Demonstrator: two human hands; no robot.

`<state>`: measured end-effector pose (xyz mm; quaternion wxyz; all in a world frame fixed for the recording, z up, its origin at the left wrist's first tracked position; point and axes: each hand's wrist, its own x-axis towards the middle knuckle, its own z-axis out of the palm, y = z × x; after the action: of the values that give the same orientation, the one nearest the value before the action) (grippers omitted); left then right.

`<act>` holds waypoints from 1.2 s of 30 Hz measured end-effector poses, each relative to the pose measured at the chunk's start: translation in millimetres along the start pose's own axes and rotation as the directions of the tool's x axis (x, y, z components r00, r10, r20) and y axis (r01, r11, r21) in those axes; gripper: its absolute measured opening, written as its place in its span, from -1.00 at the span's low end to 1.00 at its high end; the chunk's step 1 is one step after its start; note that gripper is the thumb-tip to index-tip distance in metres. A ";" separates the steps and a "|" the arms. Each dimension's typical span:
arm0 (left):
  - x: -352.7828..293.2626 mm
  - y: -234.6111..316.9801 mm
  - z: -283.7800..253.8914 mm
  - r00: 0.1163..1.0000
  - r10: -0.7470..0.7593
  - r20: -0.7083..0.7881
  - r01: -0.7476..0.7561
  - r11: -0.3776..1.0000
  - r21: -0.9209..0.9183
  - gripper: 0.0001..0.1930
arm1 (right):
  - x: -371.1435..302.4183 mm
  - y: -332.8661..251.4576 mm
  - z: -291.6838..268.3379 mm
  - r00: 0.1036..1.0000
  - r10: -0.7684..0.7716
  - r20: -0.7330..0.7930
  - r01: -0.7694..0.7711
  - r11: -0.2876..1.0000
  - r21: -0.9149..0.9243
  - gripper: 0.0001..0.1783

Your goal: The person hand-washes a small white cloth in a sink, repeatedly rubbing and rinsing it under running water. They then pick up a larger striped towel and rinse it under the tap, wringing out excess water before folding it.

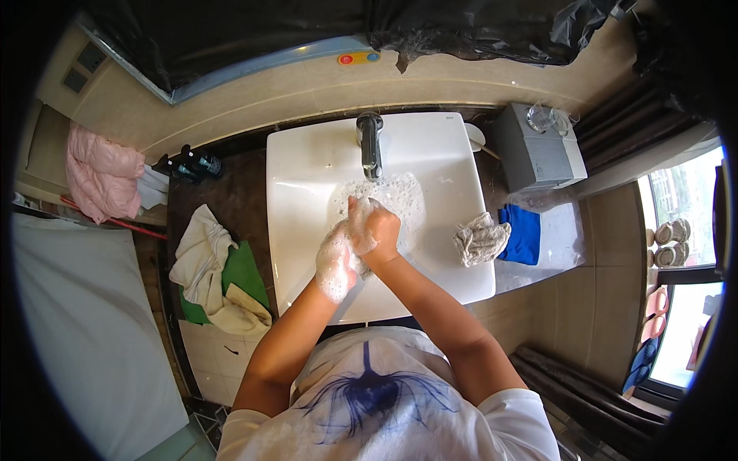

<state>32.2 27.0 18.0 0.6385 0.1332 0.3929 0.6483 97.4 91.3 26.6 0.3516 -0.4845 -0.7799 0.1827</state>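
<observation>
My two hands are pressed together over the white washbasin [300,215], in front of the dark metal tap [371,150]. Thick white suds coat my left hand [339,250] from fingers to wrist. My right hand [377,228] is closed in a fist against it, with foam on the knuckles and thumb side. Whatever lies between the hands, if anything, is hidden by the lather. Bubbly, cloudy water [403,196] stands in the bowl below them. On the basin's right rim lies a crumpled grey-beige cloth [481,239].
Right of the basin are a folded blue cloth [523,234] and a grey box [538,150] with a clear glass [540,117] on top. Cream cloths [201,257] and a green cloth [244,276] lie left, near dark bottles [204,163] and a pink padded garment [100,173].
</observation>
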 end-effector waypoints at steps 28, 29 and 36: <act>-23.4 71.8 10.6 0.996 0.030 0.088 0.007 0.921 -0.390 -0.46 | -8.6 67.3 -36.1 0.718 0.070 0.692 -0.677 -0.161 0.718 -0.63; -20.9 62.3 2.8 0.998 -0.012 0.066 0.037 0.922 -0.385 -0.47 | -2.9 55.5 -40.9 0.728 0.113 0.676 -0.644 -0.225 0.731 -0.64; 13.1 -12.2 -44.4 0.966 -0.064 0.249 0.176 0.869 -0.462 -0.52 | -23.7 -14.1 1.5 0.996 0.016 0.092 -0.036 0.975 0.220 -0.63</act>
<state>9.1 22.6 -23.7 0.7312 0.0188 0.1523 0.6647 94.2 63.9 25.6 0.3657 -0.4436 -0.7634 0.2946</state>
